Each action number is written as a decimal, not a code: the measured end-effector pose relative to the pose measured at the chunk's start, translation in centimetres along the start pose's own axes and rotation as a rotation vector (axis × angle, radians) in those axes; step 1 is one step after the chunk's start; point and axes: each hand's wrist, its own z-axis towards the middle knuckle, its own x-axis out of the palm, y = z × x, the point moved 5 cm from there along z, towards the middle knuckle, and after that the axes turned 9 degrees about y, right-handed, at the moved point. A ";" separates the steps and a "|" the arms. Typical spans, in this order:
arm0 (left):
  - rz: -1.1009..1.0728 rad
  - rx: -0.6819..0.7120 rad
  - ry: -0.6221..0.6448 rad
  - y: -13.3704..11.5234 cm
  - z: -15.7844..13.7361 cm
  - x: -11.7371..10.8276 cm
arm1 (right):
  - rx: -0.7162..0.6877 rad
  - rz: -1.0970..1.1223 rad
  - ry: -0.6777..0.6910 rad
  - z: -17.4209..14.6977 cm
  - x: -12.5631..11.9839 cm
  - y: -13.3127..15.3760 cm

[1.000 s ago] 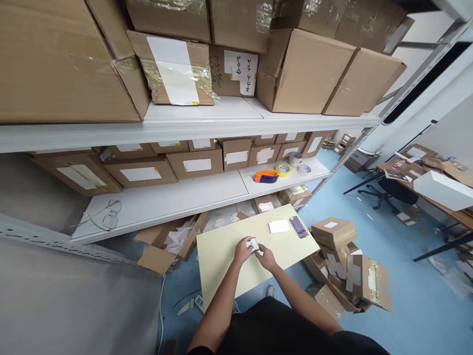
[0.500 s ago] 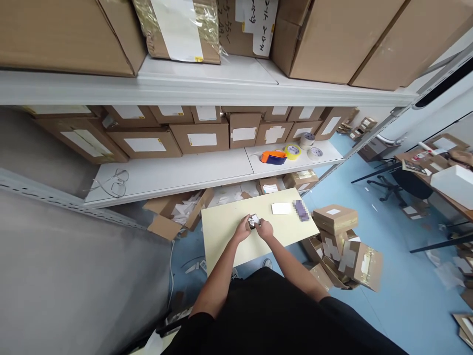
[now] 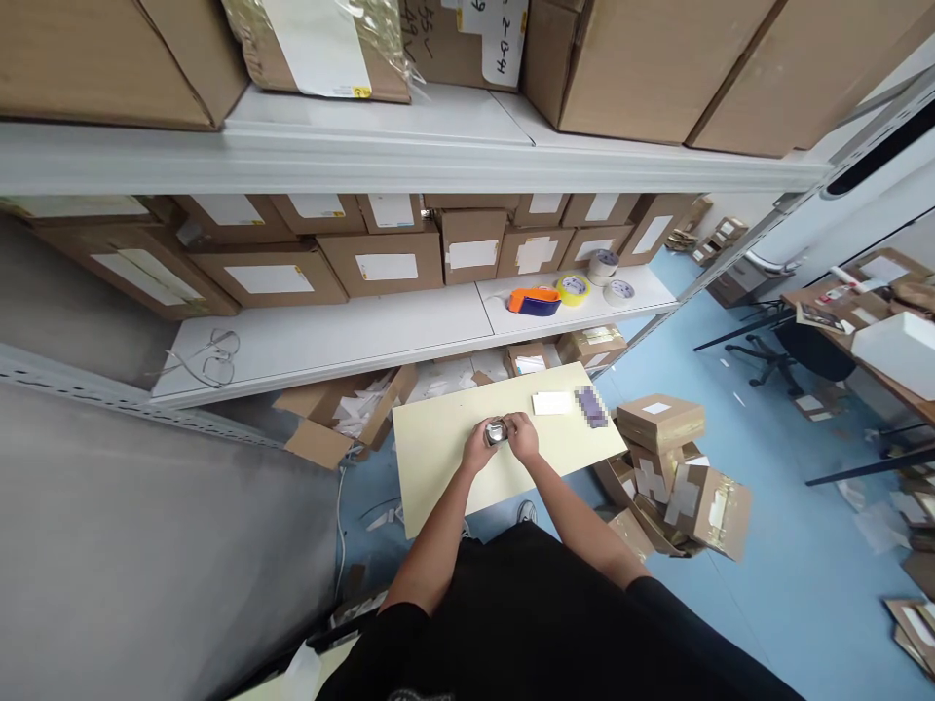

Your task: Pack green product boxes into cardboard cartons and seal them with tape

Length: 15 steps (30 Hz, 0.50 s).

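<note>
My left hand is closed around the left side of a small round silvery object with a dark rim. Curled fingers of my right hand grip its right edge. The object looks shiny inside; its exact kind is too small to make out. Both hands are over a pale yellow table. Farther back on the tabletop lies a white rectangular card or box, with a blurred-out purple item to its right.
Behind the table, a shelf bears glasses, an orange and blue tape dispenser, yellow tape and other rolls. An open carton stands at the left. Stacked boxes occupy the floor at right.
The white piece seen at the object beneath my right fingers no longer shows, and its round shiny face is now visible. My right hand has shifted slightly up. The view has moved a little.
</note>
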 end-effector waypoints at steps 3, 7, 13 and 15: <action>0.026 -0.029 -0.003 0.0 0.1 0.1 | -0.040 -0.083 0.095 0.0 0.6 1.0; 0.083 -0.102 0.004 0.2 0.1 0.2 | 0.071 -0.154 0.148 0.8 1.4 1.4; 0.046 -0.100 0.022 -0.4 -0.1 -0.1 | 0.067 -0.155 0.166 2.4 1.5 2.9; 0.054 -0.064 0.038 -0.8 -0.2 -0.2 | 0.021 -0.123 0.155 2.3 1.0 3.5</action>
